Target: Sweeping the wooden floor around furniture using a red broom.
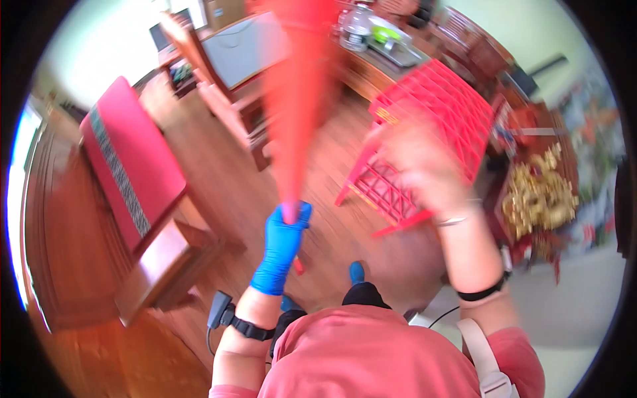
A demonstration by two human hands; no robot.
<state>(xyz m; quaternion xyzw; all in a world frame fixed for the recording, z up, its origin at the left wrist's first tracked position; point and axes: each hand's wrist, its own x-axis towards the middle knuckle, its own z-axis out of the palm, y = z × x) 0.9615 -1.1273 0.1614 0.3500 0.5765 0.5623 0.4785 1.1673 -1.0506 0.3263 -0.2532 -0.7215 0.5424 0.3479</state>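
My left hand [286,239], in a blue glove, is closed on the narrow lower end of a long red object [298,109] that widens upward to the top of the view. Motion blur hides what kind of object it is. My right hand [418,154] is bare and strongly blurred, with a bracelet at the wrist. It appears in front of a red plastic stool [440,107] with a lattice pattern, which lies tipped over the wooden floor; whether the hand touches it, I cannot tell.
A wooden bench with a red cushion [134,159] stands at the left. Behind are a wooden chair [199,59] and a table holding a plastic bottle [356,30] and a tray [398,52]. A golden carved ornament [540,194] sits at the right. A small red object [298,266] lies near my feet.
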